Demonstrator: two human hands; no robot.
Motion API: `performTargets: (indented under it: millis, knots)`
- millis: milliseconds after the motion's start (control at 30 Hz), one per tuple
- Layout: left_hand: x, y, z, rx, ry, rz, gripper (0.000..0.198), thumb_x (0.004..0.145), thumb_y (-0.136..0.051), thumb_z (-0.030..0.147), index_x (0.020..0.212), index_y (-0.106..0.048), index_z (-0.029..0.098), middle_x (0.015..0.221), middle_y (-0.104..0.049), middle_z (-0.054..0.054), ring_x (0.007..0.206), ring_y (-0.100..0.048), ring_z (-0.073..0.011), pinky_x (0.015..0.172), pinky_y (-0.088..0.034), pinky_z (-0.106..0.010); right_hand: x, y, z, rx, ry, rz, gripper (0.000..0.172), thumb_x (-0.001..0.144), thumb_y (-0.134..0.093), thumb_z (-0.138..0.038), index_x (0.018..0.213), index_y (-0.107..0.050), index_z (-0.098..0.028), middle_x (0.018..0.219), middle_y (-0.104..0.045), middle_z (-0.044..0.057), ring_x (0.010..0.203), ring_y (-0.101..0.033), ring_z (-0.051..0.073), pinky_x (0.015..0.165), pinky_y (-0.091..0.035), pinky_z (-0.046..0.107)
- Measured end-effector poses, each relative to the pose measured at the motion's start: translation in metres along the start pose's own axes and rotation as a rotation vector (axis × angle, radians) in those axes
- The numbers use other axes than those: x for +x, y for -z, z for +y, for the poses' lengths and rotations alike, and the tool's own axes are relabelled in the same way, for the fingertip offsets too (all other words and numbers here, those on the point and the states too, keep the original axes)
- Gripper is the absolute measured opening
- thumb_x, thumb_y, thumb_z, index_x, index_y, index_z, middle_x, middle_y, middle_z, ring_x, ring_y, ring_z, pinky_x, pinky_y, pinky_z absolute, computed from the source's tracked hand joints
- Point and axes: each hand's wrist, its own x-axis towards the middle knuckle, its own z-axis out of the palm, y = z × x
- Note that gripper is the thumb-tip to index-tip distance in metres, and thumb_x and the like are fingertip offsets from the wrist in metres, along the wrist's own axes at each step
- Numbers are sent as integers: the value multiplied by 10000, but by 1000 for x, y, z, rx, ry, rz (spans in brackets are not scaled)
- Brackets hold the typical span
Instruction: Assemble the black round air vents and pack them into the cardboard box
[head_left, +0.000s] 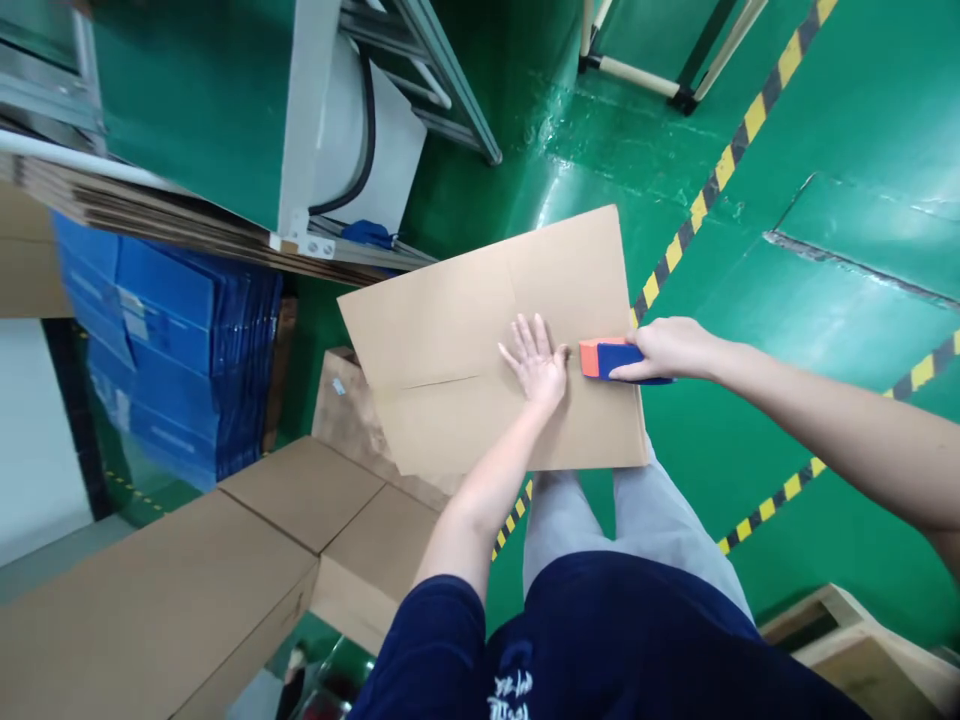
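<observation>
A brown cardboard box (450,330) with closed flaps rests in front of me, above my knees. My left hand (536,360) lies flat on its top, fingers spread, pressing near the flap seam. My right hand (667,350) is closed round a blue and orange tape dispenser (604,357), whose orange end sits on the box's right edge, right beside my left hand.
Another cardboard box (225,560) stands at lower left, with a smaller one (349,410) behind it. Stacked blue sheets (172,350) and flat cardboard sit under a green bench (195,100) at left. The green floor (825,300) bears yellow-black stripes. A wooden pallet corner (862,650) shows at lower right.
</observation>
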Motion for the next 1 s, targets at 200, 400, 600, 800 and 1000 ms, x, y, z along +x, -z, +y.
performTargets:
  millis: [200, 400, 600, 800, 1000]
  knots:
    - [6, -19, 12, -5, -50, 33, 716, 1032, -388, 533, 1666, -216, 249, 1739, -17, -75, 1609, 80, -282, 1281, 40, -630, -3, -11, 1, -8, -9, 55, 588, 873, -564, -730, 1036, -762, -201, 937, -760, 157, 942, -716, 325, 678, -445, 309]
    - [8, -24, 7, 30, -18, 57, 694, 1040, -367, 521, 1662, -232, 244, 1739, -12, -85, 1607, 95, -268, 1278, 63, -616, -4, -8, -13, 24, -17, 53, 582, 892, -553, -723, 1064, -770, -212, 971, -754, 162, 996, -712, 346, 750, -480, 352]
    - [9, -27, 7, 58, -9, 69, 691, 1041, -375, 494, 1660, -236, 221, 1736, -10, -95, 1607, 92, -263, 1278, 71, -606, 1, -9, -7, 13, 11, 102, 568, 891, -554, -726, 1018, -768, -215, 935, -755, 141, 955, -712, 323, 709, -466, 328]
    - [10, -25, 10, 112, 11, 71, 684, 1041, -376, 473, 1660, -239, 215, 1735, -23, -90, 1604, 100, -256, 1283, 67, -591, -22, -9, 86, 14, 19, 16, 596, 806, -667, -764, 1036, -767, -223, 767, -720, 101, 744, -669, 272, 624, -362, 302]
    - [10, -28, 10, 163, 19, 90, 691, 1038, -374, 472, 1666, -210, 235, 1734, -48, -81, 1603, 98, -255, 1282, 55, -601, -44, -32, 183, 25, -172, -66, 705, 758, -806, -657, 1342, -683, -282, 620, -662, 19, 559, -545, 172, 622, -266, 284]
